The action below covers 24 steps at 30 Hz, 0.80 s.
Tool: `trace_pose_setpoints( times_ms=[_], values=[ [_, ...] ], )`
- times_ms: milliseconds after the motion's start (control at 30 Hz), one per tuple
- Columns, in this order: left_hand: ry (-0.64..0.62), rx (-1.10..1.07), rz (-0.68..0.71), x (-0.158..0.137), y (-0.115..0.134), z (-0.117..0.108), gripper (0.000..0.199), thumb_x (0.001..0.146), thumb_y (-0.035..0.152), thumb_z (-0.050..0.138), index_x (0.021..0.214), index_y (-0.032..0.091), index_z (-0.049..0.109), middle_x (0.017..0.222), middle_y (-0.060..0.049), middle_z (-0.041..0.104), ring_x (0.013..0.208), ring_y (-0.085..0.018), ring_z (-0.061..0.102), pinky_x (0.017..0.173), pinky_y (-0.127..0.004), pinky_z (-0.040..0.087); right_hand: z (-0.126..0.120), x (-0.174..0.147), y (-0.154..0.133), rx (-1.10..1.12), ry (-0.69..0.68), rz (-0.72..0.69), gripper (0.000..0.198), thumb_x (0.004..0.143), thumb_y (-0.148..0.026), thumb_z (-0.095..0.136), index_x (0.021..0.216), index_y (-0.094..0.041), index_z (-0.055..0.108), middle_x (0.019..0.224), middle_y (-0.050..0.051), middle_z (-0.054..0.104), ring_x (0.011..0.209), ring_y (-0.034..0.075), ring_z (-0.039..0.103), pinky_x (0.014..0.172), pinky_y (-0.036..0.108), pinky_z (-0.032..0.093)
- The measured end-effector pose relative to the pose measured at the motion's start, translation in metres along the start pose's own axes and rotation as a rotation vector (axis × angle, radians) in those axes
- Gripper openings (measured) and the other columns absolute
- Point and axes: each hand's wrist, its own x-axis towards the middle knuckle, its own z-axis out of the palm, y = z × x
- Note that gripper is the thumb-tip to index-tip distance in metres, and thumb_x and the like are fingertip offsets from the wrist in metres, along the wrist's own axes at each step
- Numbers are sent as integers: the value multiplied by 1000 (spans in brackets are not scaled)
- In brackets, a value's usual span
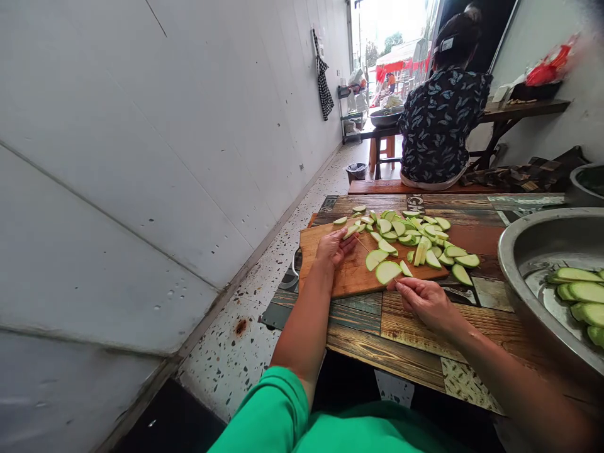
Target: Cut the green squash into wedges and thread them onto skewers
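Observation:
My right hand pinches the near end of a thin wooden skewer at the board's front edge. Two pale half-round zucchini slices sit along the skewer, their rims green. At the skewer's far end, my left hand has its fingers closed around another zucchini slice. Whether the tip enters that slice is too small to tell. Below both hands lies a wooden cutting board, with many loose zucchini slices heaped over its far and right side, some spilling onto the table.
A large metal basin with more slices stands on the patterned table at right. A person sits ahead on a bench, back turned. A white wall runs along the left. A small bin stands on the floor.

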Motion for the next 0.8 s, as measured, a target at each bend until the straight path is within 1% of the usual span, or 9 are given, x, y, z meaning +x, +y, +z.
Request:
trace_pose_setpoints(
  times_ms=[133, 333, 533, 633, 800],
  values=[
    [-29, 25, 13, -1, 0, 0, 5, 81, 7, 64, 82, 10, 61, 77, -7, 70, 71, -18, 71, 78, -34, 59, -1, 0, 2, 3, -10, 31, 47, 78, -55, 47, 85, -13, 67, 47, -6, 35, 41, 8, 29, 40, 23, 23],
    [-52, 68, 5, -3, 1, 1, 7, 81, 7, 66, 79, 11, 61, 76, -6, 70, 71, -17, 71, 83, -37, 57, -1, 0, 0, 21, -14, 60, 46, 77, -54, 48, 86, -13, 67, 46, -6, 34, 40, 8, 27, 39, 23, 21],
    [-53, 94, -39, -8, 4, 4, 5, 81, 5, 65, 79, 9, 62, 76, -7, 69, 66, -15, 70, 81, -35, 58, -2, 0, -2, 3, -33, 50, 46, 78, -52, 47, 87, -13, 68, 45, -6, 37, 39, 8, 27, 38, 22, 20],
    [-63, 96, -43, -10, 4, 5, 7, 81, 4, 64, 78, 10, 61, 77, -7, 69, 70, -17, 71, 84, -38, 57, -2, 0, -2, -1, -30, 51, 45, 78, -52, 46, 85, -13, 67, 45, -6, 37, 39, 8, 27, 38, 22, 21],
    [-63, 96, -52, -11, 3, 7, 7, 80, 4, 67, 78, 10, 61, 81, -9, 70, 84, -21, 72, 90, -40, 55, 0, 1, -1, -18, -7, 25, 43, 79, -52, 45, 82, -14, 67, 44, -5, 36, 39, 8, 30, 38, 22, 22]
  ],
)
